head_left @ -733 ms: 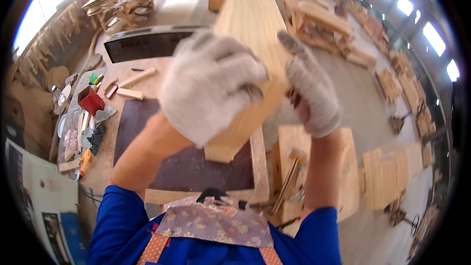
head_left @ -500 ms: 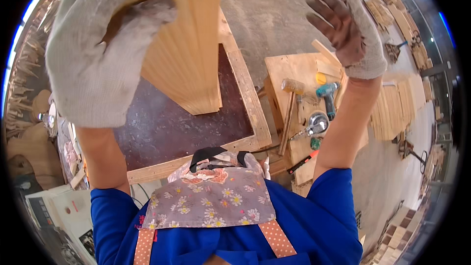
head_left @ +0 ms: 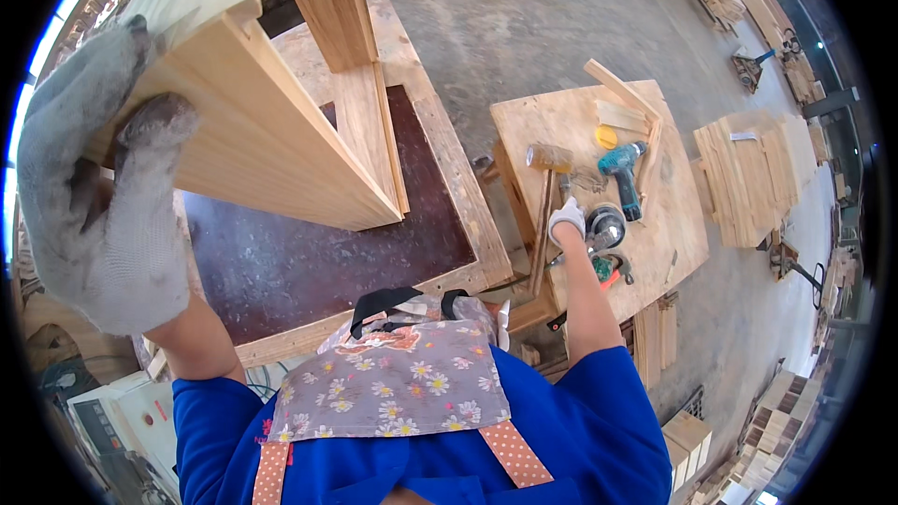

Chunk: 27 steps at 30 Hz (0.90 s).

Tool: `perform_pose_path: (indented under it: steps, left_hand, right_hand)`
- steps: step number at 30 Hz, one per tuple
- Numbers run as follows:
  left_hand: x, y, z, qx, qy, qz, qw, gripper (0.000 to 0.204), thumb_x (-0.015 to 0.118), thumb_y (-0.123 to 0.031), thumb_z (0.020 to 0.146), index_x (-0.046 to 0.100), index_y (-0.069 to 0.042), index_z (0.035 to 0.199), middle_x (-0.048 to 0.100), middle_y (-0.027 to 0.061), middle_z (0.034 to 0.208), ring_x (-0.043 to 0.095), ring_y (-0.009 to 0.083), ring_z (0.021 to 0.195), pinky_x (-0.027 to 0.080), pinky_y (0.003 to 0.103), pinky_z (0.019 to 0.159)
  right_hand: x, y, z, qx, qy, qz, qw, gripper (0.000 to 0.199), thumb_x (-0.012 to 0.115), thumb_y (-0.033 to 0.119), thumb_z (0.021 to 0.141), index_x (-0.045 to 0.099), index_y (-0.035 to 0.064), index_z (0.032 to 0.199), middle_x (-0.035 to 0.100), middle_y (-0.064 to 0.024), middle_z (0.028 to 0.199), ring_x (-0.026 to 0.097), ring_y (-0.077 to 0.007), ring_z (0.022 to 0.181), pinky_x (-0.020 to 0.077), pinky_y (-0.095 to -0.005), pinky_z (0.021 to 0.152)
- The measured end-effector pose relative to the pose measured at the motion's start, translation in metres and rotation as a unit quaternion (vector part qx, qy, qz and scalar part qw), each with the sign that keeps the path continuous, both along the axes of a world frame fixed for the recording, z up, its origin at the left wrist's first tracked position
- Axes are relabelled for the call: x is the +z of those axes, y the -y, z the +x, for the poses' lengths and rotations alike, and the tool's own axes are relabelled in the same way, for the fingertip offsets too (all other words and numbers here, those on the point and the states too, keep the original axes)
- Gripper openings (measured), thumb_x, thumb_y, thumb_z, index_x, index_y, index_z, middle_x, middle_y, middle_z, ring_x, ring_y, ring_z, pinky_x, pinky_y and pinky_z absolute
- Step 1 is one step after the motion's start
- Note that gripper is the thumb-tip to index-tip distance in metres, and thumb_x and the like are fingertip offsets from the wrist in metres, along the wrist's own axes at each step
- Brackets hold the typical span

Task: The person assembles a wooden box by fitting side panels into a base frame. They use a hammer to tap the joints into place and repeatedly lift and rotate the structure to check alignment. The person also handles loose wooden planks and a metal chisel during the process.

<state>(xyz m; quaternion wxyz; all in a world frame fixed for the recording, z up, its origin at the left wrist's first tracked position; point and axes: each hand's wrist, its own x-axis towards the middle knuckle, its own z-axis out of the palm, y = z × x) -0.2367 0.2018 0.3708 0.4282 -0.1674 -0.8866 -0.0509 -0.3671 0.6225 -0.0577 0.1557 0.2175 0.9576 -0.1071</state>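
While left hand [head_left: 103,196] grips wooden box [head_left: 271,112] | box hollow | right hand [head_left: 566,218] on hammer [head_left: 545,215], grip unclear

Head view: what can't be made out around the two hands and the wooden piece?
- Wooden box frame: its top runs past the upper edge, so its full shape is unknown.
- Left hand: the thick glove and the panel hide the fingertips.
- Right hand: small and far off on the side table; what it grips, if anything, among the tools by the mallet cannot be told.
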Motion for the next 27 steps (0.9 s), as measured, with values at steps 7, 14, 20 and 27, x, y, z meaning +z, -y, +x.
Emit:
perform_pose_path:
  steps: [7,14,20,27]
  left_hand:
    - [-0.015,-0.003,0.013,0.117,-0.074,-0.036,0.990,0.028,0.065,-0.009,0.080,0.063,-0.005,0.107,0.065,0.0116,0.103,0.062,0.0225,0.098,0.050,0.029,0.085]
    - [-0.080,-0.049,0.032,-0.263,0.184,0.222,0.921,0.026,0.053,-0.026,0.086,0.063,-0.006,0.098,0.064,0.0112,0.096,0.062,0.0264,0.087,0.049,0.034,0.075]
    - [-0.213,-0.126,-0.013,-0.148,0.652,0.339,0.662,0.047,0.051,-0.030,0.090,0.046,0.003,0.124,0.055,0.0157,0.120,0.053,0.0233,0.111,0.040,0.031,0.094]
    - [-0.246,-0.135,-0.015,-0.099,0.595,0.536,0.591,0.027,0.063,-0.017,0.084,0.051,-0.001,0.102,0.059,0.0062,0.094,0.054,0.0125,0.086,0.045,0.028,0.081]
  right_hand:
    - [-0.004,-0.003,-0.017,-0.005,0.070,0.070,0.995,0.047,0.058,0.022,0.078,0.043,0.0051,0.120,0.057,-0.0223,0.111,0.058,-0.0325,0.104,0.0467,-0.0430,0.088]
    - [0.005,-0.033,0.022,-0.295,-0.171,-0.491,0.801,0.010,0.061,0.013,0.074,0.056,0.0089,0.081,0.049,-0.0015,0.060,0.048,-0.0146,0.050,0.0395,-0.0318,0.043]
    - [0.122,0.115,0.099,-0.031,-0.142,-0.588,0.796,0.019,0.063,0.012,0.072,0.058,0.0065,0.089,0.055,0.0007,0.071,0.052,-0.0078,0.059,0.0442,-0.0234,0.048]
    - [0.162,0.136,0.111,0.233,-0.140,-0.448,0.852,0.038,0.066,0.027,0.075,0.050,0.0058,0.102,0.063,-0.0209,0.091,0.059,-0.0405,0.086,0.0466,-0.0457,0.071]
